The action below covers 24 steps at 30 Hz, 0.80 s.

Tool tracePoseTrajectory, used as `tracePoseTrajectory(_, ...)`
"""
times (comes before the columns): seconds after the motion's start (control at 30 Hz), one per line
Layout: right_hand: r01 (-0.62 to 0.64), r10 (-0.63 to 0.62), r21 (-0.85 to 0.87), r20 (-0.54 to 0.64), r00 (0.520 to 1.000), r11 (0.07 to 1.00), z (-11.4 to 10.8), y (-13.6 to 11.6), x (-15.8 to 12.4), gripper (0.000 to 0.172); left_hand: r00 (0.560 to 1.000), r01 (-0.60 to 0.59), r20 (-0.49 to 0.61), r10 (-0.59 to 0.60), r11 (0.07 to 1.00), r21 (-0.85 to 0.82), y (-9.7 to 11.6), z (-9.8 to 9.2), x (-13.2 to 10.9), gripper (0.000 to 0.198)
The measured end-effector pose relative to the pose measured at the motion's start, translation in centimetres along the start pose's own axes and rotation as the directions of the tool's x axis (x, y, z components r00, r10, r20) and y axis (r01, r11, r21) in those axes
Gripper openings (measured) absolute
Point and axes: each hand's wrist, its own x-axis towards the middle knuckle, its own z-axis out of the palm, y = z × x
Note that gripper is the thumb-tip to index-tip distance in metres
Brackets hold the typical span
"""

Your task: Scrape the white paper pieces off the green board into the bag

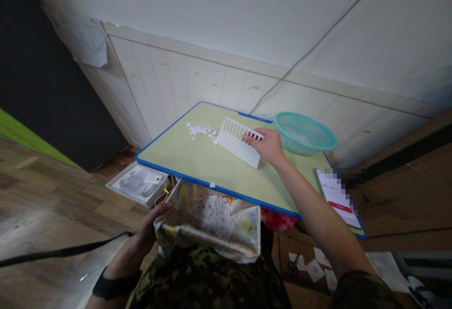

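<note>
My right hand (269,146) reaches out over the table and grips the top edge of a white slotted plastic board (237,141), which stands tilted on the yellow-green table top (197,158). Left of the board lies a small heap of white paper scraps (200,130). My left hand (148,233) is low at the table's near edge and holds the rim of a printed plastic bag (212,226). The bag hangs open below the blue table edge and has white scraps inside.
A teal plastic basket (304,132) sits at the table's far right corner. A white and red sheet on a clipboard (337,196) lies on the right edge. A flat white box (137,183) rests on the wooden floor to the left. Paper pieces and scissors (293,265) lie under the table.
</note>
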Motion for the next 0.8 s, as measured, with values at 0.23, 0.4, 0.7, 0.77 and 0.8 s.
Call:
tracePoseTrajectory(0.23,-0.023,0.028,0.074,-0.062,0.998,0.997,-0.8,0.4,0.1,0.033,1.0,-0.004,-0.001,0.004,1.0,0.008,-0.5,-0.5,0.4,0.042)
tracePoseTrajectory(0.4,-0.046,0.043,0.064,0.036,0.998,0.997,-0.8,0.3,-0.1,0.034,1.0,-0.011,-0.006,0.011,1.0,-0.001,-0.7,-0.7,0.6,0.031)
tracePoseTrajectory(0.7,-0.062,0.046,0.154,0.105,0.993,0.986,-2.4,0.6,-0.2,0.036,1.0,0.021,-0.015,-0.021,1.0,0.001,-0.8,-1.0,0.7,0.036)
tracePoseTrajectory(0.77,-0.076,0.05,0.168,0.153,0.987,0.983,-2.4,0.7,-0.3,0.037,0.998,0.016,-0.059,-0.015,1.0,0.007,-0.8,-0.9,0.6,0.034)
tracePoseTrajectory(0.8,-0.089,0.054,0.18,0.187,0.981,0.98,-2.6,0.7,-0.3,0.037,0.996,0.007,-0.085,-0.006,1.0,0.014,-0.7,-0.8,0.6,0.034)
